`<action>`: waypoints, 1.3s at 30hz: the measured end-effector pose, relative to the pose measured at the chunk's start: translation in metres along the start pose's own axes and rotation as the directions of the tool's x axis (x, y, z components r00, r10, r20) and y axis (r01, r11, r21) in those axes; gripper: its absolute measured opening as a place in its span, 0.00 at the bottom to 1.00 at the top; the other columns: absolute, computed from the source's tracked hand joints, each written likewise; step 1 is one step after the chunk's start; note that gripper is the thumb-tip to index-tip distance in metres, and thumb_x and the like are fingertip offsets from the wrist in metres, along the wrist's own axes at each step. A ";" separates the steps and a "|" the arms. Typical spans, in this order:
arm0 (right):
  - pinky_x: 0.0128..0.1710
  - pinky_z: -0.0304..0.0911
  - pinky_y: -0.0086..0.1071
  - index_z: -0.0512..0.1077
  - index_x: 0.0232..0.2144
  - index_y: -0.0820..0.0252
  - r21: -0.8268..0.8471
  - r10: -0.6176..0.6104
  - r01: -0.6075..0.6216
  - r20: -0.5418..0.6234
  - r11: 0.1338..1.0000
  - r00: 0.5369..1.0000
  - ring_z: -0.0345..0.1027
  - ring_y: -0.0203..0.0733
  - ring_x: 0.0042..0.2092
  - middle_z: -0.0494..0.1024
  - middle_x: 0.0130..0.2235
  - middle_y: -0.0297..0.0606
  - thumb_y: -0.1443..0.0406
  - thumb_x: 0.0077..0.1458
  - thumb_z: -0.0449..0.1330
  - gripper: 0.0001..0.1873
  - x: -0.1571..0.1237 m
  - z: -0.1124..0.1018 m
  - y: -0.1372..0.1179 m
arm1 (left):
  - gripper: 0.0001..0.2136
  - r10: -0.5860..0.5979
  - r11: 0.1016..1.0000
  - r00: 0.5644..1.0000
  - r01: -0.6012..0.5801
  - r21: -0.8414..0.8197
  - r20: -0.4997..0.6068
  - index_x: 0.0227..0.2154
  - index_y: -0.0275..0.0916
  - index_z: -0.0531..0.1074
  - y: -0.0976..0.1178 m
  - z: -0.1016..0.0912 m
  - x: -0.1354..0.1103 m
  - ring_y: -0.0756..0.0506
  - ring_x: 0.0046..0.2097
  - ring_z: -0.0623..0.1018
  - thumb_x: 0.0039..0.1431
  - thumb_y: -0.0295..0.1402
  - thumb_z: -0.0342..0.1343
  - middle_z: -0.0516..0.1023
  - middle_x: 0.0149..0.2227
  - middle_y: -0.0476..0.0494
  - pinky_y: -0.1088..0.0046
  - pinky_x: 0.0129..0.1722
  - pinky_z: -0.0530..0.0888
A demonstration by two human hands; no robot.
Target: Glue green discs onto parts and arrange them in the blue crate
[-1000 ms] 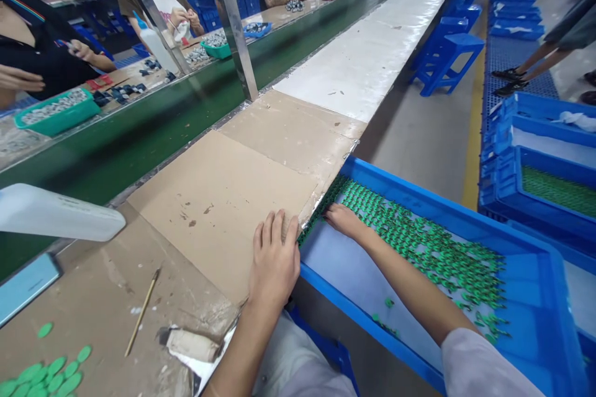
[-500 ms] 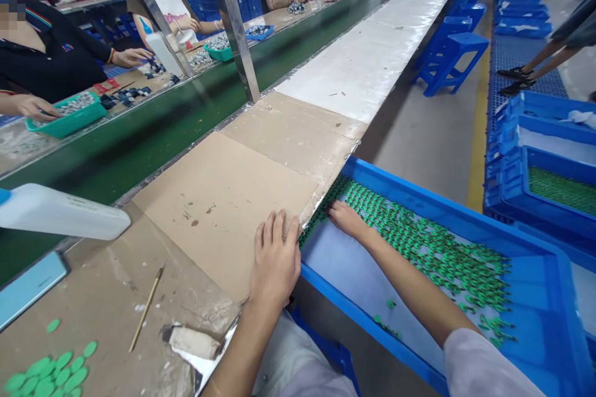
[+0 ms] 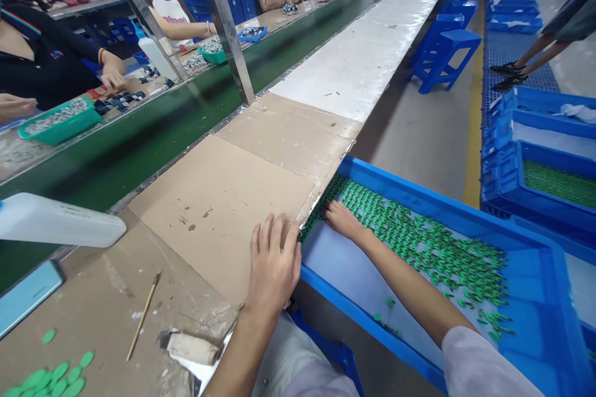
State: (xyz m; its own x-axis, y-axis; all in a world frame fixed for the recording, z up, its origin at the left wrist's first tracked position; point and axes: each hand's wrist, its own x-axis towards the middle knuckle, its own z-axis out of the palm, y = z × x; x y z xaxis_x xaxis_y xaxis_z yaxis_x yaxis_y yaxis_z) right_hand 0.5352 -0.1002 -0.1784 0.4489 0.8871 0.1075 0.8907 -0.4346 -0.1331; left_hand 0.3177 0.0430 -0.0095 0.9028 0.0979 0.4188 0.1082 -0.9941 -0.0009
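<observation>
My left hand (image 3: 274, 263) lies on the cardboard sheet (image 3: 223, 192) at the table's near edge, fingers stretched out and slightly apart, holding nothing visible. Lower down to the right, my right hand (image 3: 343, 221) reaches into a blue plastic tray (image 3: 542, 273). Its fingers are bent together at the rows of small green pieces (image 3: 395, 217) with dark stems; whatever they hold is hidden. These pieces stand close together on a pale liner, with a few loose ones near the tray's front side. The table edge covers the tray's far left corner.
Flat green ovals (image 3: 58, 378), a thin brush (image 3: 143, 316), a light-blue box (image 3: 28, 298) and a white bottle (image 3: 60, 220) lie on the left. A green belt (image 3: 153, 149) runs beyond, with co-workers behind it. Blue stools (image 3: 444, 53) and stacked trays (image 3: 549, 161) stand right.
The view has shifted slightly. My left hand stays on the cardboard and my right hand stays among the green pieces, its fingers slightly changed. Across the belt, a co-worker's hands have moved.
</observation>
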 end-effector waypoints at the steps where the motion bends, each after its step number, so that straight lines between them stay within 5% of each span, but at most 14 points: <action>1: 0.43 0.59 0.39 0.75 0.43 0.63 0.024 0.007 -0.006 -0.024 1.000 1.000 0.65 0.50 0.46 0.74 0.44 0.49 0.67 0.62 0.58 0.09 -0.003 -0.003 0.005 | 0.15 0.040 0.999 0.998 -0.042 -0.030 -0.042 0.54 0.38 0.73 0.003 -0.002 -0.002 0.34 0.60 0.70 0.65 0.30 0.53 0.75 0.56 0.35 0.53 0.59 0.65; 4: 0.45 0.61 0.38 0.75 0.43 0.63 0.102 0.128 -0.117 -0.108 0.988 0.986 0.66 0.49 0.45 0.75 0.42 0.47 0.67 0.64 0.55 0.10 -0.012 -0.015 0.029 | 0.13 0.207 0.960 0.978 -0.210 -0.186 -0.035 0.51 0.39 0.73 0.019 -0.001 -0.007 0.39 0.53 0.75 0.66 0.28 0.51 0.79 0.51 0.38 0.61 0.51 0.70; 6: 0.47 0.61 0.38 0.75 0.44 0.63 0.138 0.232 -0.218 -0.098 0.966 0.968 0.67 0.48 0.46 0.75 0.43 0.47 0.69 0.64 0.53 0.11 -0.016 -0.022 0.048 | 0.13 0.275 0.928 0.949 -0.219 -0.303 0.154 0.50 0.40 0.73 0.035 0.009 -0.006 0.41 0.48 0.77 0.66 0.27 0.49 0.80 0.46 0.40 0.63 0.46 0.72; 9: 0.50 0.62 0.36 0.76 0.48 0.62 0.139 0.263 -0.271 0.068 0.953 0.962 0.69 0.47 0.49 0.76 0.46 0.47 0.73 0.61 0.55 0.15 -0.013 -0.031 0.070 | 0.13 0.166 0.929 0.825 0.052 -0.367 0.540 0.46 0.39 0.75 0.058 0.039 0.009 0.41 0.43 0.79 0.65 0.26 0.47 0.80 0.41 0.40 0.65 0.43 0.75; 11: 0.52 0.62 0.34 0.76 0.49 0.61 0.122 0.215 -0.239 0.182 0.963 0.960 0.70 0.46 0.51 0.75 0.48 0.46 0.74 0.59 0.56 0.17 -0.005 -0.034 0.077 | 0.14 0.071 0.911 0.759 0.215 -0.352 0.647 0.46 0.38 0.75 0.068 0.065 0.026 0.41 0.43 0.81 0.65 0.25 0.47 0.80 0.43 0.38 0.66 0.43 0.76; 16: 0.53 0.63 0.35 0.77 0.48 0.62 0.073 0.170 -0.196 0.268 0.978 0.948 0.70 0.46 0.52 0.75 0.48 0.48 0.75 0.58 0.56 0.18 0.015 -0.039 0.078 | 0.17 -0.038 0.872 0.787 0.326 -0.364 0.616 0.54 0.34 0.72 0.074 0.122 0.076 0.43 0.53 0.78 0.68 0.24 0.43 0.76 0.54 0.35 0.71 0.54 0.72; 21: 0.48 0.64 0.32 0.79 0.45 0.62 0.051 0.161 -0.188 0.325 0.981 0.932 0.72 0.45 0.49 0.77 0.46 0.47 0.77 0.55 0.56 0.18 0.017 -0.045 0.080 | 0.15 -0.059 0.842 0.775 0.377 -0.386 0.629 0.52 0.31 0.73 0.078 0.158 0.110 0.44 0.55 0.76 0.67 0.22 0.47 0.77 0.53 0.34 0.70 0.58 0.69; 26: 0.47 0.65 0.32 0.77 0.46 0.65 0.016 0.178 -0.193 0.327 0.981 0.928 0.73 0.45 0.48 0.77 0.46 0.48 0.75 0.60 0.54 0.16 0.011 -0.047 0.081 | 0.13 -0.058 0.828 0.754 0.402 -0.390 0.654 0.51 0.35 0.72 0.086 0.178 0.128 0.42 0.54 0.76 0.67 0.35 0.55 0.76 0.53 0.38 0.55 0.55 0.74; 39: 0.41 0.65 0.31 0.78 0.37 0.64 -0.002 0.136 -0.145 0.349 0.989 0.927 0.74 0.45 0.43 0.79 0.41 0.47 0.74 0.61 0.54 0.13 0.027 -0.042 0.085 | 0.15 -0.101 0.768 0.649 0.532 -0.356 0.754 0.51 0.35 0.72 0.091 0.212 0.139 0.41 0.51 0.77 0.65 0.38 0.57 0.75 0.52 0.39 0.56 0.51 0.76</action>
State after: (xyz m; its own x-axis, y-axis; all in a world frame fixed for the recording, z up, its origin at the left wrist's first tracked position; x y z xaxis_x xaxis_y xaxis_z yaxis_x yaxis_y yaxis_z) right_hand 0.6264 -0.1201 -0.1454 0.5128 0.8175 -0.2622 0.8163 -0.5589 -0.1458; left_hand 0.5407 -0.0240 -0.1438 0.8891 0.1985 -0.4125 0.4155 -0.7279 0.5454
